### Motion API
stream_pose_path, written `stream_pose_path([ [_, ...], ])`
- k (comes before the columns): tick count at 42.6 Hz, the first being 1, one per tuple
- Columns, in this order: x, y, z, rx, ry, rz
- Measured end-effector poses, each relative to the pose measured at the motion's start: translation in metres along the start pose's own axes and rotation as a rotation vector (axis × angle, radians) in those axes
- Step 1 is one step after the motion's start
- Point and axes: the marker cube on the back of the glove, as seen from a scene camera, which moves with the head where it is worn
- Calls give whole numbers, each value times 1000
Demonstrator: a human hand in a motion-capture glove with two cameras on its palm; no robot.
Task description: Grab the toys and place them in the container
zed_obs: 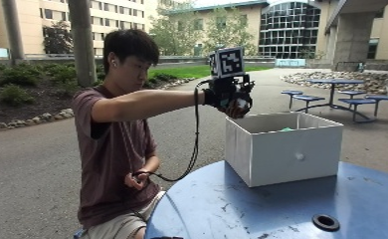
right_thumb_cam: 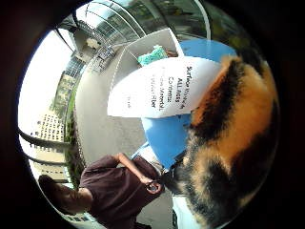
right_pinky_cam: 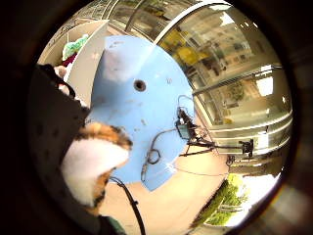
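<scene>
The step in hand looks like the carry: the right hand is raised at arm's length just above the near rim of the box, fingers curled round a toy. The palm views show the toy close against the palm, plush, in orange, black and white fur with a white printed tag sticking out of it. From outside, only a small part of it shows under the hand.

Next move, as I judge it: bring the hand further over the opening, lower it a little, then let the fingers go so the toy drops inside rather than on the rim.

The box is white, open-topped, standing on the blue counter. Inside it lies something green, likely a toy already put away. How much else it holds cannot be told
</scene>
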Motion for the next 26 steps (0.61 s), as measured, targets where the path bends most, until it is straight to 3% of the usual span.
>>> stream_pose_path([
  [7,-46,-44,-42,35,-154,28],
  [12,-67,-80,-48,26,-18,-32],
  [26,-178,-203,-52,37,-25,-89],
])
